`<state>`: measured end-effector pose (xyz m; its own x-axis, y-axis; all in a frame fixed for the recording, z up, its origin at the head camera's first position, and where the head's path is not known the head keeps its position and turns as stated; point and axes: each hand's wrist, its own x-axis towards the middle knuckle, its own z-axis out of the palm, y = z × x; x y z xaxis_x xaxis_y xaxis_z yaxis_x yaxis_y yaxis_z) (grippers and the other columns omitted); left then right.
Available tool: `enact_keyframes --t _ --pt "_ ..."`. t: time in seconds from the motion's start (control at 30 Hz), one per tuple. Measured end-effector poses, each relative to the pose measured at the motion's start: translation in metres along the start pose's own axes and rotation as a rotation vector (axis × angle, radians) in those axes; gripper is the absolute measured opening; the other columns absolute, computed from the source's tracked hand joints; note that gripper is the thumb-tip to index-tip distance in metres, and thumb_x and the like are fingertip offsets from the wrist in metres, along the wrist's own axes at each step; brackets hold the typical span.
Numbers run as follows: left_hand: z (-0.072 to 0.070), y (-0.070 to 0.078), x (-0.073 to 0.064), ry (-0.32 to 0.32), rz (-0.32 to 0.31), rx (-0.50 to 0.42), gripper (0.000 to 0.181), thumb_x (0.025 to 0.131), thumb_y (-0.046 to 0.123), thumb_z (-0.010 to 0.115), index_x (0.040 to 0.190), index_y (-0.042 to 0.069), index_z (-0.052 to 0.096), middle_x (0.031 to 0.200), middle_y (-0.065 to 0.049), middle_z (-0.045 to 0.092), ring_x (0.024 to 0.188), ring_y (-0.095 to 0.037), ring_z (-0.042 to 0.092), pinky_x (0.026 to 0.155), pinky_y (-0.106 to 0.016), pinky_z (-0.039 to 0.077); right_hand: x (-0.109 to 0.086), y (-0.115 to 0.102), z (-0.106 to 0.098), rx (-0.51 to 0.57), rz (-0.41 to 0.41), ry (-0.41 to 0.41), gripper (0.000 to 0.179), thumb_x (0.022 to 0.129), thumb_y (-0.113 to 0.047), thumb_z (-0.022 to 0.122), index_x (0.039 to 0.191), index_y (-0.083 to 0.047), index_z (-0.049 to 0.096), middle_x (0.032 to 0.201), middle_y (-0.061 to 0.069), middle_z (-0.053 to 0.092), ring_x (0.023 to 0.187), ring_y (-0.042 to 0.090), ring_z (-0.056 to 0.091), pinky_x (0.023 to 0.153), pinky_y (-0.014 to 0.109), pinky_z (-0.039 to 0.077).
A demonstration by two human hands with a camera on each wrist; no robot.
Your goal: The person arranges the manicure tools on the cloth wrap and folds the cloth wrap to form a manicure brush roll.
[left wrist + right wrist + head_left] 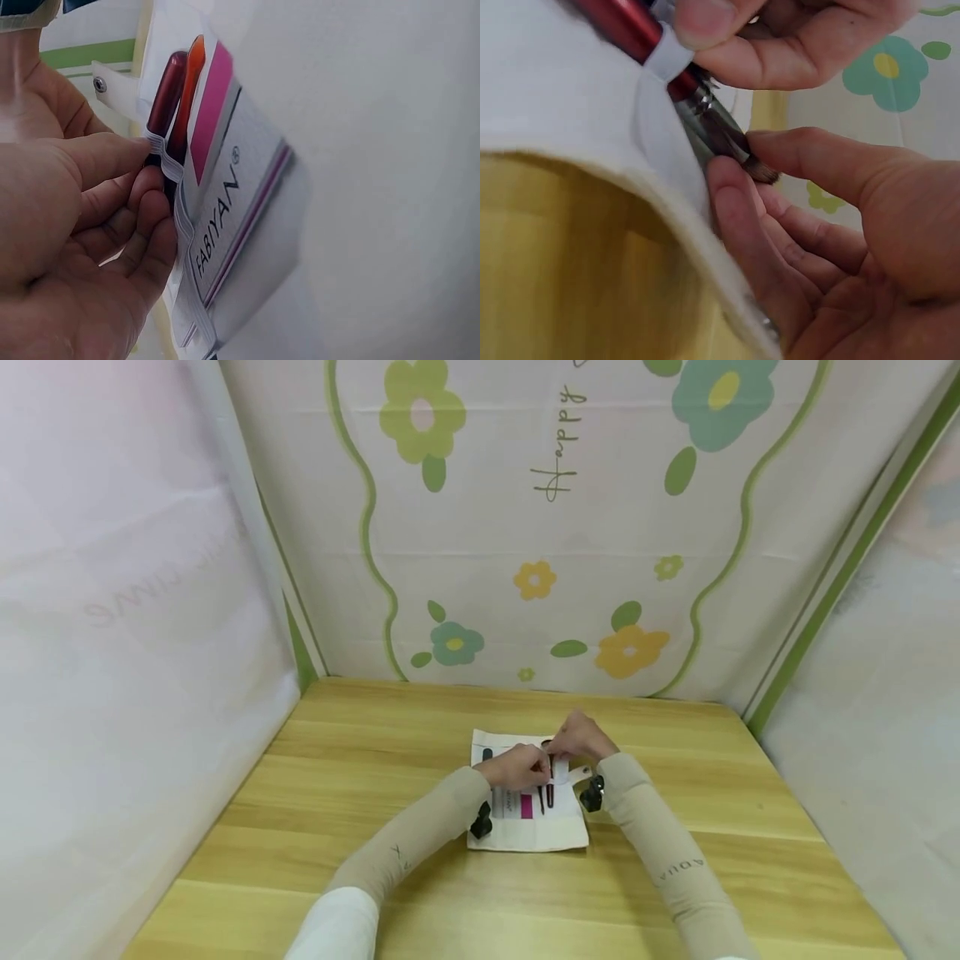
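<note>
A white fabric roll-up pouch (528,837) lies unfolded on the table under both hands. Across it runs a white elastic band (166,155), which my left hand (517,766) pinches between thumb and fingers. A makeup brush (626,26) with a dark red handle passes through the band's loop. At its bristle end, my right hand (579,737) holds the brush between thumb and fingers. Beside the red handle, a slim orange-red handle (191,82) sits under the same band. A packet lettered FABIYAN (232,195), with a magenta strip, is also tucked there.
A snap tab (580,775) sticks out from the pouch's right side. The wooden table (360,827) reaches around the pouch to flower-printed cloth (480,543) at the back and pale cloth walls at both sides. Dark wrist cameras (592,794) sit close over the pouch.
</note>
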<state>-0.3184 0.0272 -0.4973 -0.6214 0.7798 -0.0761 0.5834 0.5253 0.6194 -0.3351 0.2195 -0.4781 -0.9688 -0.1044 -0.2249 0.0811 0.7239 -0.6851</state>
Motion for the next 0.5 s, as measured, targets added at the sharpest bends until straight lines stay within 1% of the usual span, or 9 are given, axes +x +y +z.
enact_keyframes --t 0.03,0.17,0.23,0.27,0.37,0.43,0.5 --pt "0.0 0.0 0.0 0.0 0.001 -0.002 0.019 0.108 0.01 0.058 0.107 0.005 0.076 0.097 -0.003 0.074 0.073 -0.002 0.056 0.074 -0.017 0.048 -0.002 0.002 0.0 0.007 -0.009 -0.015 0.024 0.089 -0.011 0.081 0.073 0.006 0.077 0.078 0.016 0.079 0.067 0.025 0.076 0.067 0.034 0.062" --pt "0.002 0.001 0.002 -0.005 -0.001 -0.004 0.02 0.108 0.009 0.058 0.105 0.004 0.077 0.098 -0.006 0.074 0.075 -0.003 0.055 0.076 -0.018 0.047 -0.008 0.008 0.002 0.017 -0.024 -0.075 0.016 0.092 -0.009 0.076 0.082 0.003 0.081 0.087 0.014 0.081 0.069 0.021 0.076 0.068 0.034 0.063" --pt "0.002 0.001 0.003 -0.003 -0.006 -0.001 0.02 0.107 0.009 0.058 0.105 0.004 0.077 0.098 -0.005 0.074 0.075 -0.003 0.055 0.076 -0.017 0.047 -0.01 0.01 0.003 0.014 -0.036 -0.089 0.015 0.094 -0.008 0.075 0.086 0.002 0.082 0.093 0.014 0.081 0.071 0.02 0.076 0.069 0.034 0.063" --pt "0.003 0.001 0.003 -0.001 -0.01 -0.004 0.019 0.107 0.009 0.059 0.104 0.004 0.077 0.098 -0.005 0.074 0.075 -0.003 0.055 0.075 -0.017 0.047 -0.011 0.01 0.003 0.013 -0.04 -0.089 0.014 0.094 -0.009 0.075 0.088 0.0 0.083 0.095 0.015 0.081 0.073 0.02 0.076 0.069 0.033 0.063" --pt "0.001 0.0 0.004 0.014 -0.02 -0.035 0.017 0.106 0.009 0.06 0.104 0.006 0.077 0.099 -0.003 0.073 0.076 -0.003 0.055 0.074 -0.017 0.047 -0.015 0.011 0.001 0.012 -0.06 -0.066 0.014 0.095 -0.011 0.075 0.09 -0.001 0.083 0.097 0.015 0.081 0.074 0.021 0.076 0.067 0.033 0.062" --pt "-0.002 -0.002 0.002 0.031 -0.025 -0.066 0.016 0.106 0.009 0.061 0.105 0.006 0.077 0.1 -0.002 0.073 0.076 -0.004 0.056 0.074 -0.019 0.048 -0.019 0.01 -0.003 0.001 -0.074 -0.047 0.016 0.096 -0.015 0.076 0.091 -0.002 0.083 0.097 0.014 0.081 0.075 0.023 0.076 0.066 0.032 0.061" --pt "-0.008 -0.006 -0.001 0.056 -0.029 -0.087 0.015 0.105 0.01 0.062 0.106 0.005 0.076 0.101 -0.002 0.074 0.078 -0.005 0.058 0.075 -0.02 0.05 -0.026 0.009 -0.008 -0.013 -0.096 -0.03 0.017 0.096 -0.019 0.078 0.094 -0.003 0.083 0.095 0.012 0.081 0.076 0.025 0.076 0.066 0.033 0.06"
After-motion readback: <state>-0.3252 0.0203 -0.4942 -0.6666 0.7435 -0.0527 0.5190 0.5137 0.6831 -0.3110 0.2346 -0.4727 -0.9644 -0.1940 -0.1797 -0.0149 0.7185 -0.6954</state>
